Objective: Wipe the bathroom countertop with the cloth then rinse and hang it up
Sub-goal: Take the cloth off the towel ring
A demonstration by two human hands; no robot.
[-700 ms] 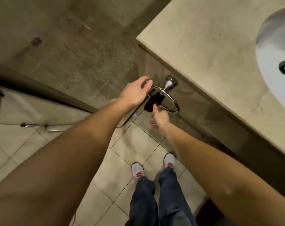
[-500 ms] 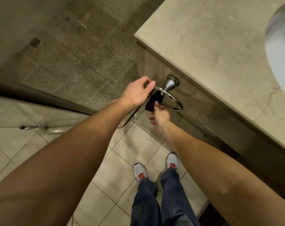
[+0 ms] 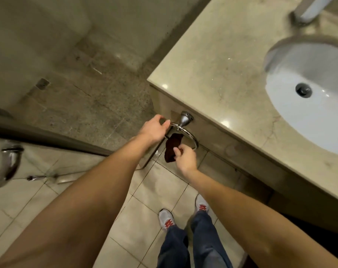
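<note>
Head view: small dark crumpled cloth (image 3: 172, 146) in pinch of right hand (image 3: 186, 161), towel ring (image 3: 192, 138) in left hand (image 3: 153, 129)

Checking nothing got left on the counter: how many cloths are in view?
1. The dark cloth hangs at the towel ring below the countertop edge, pinched by the right hand; the left hand grips the ring. Others may lie outside the frame.

Two hands (image 3: 154, 129) (image 3: 186, 159), one cloth (image 3: 173, 146), one towel ring (image 3: 193, 139), one sink (image 3: 309, 117), two shoes (image 3: 165, 217) (image 3: 202, 205)
</note>
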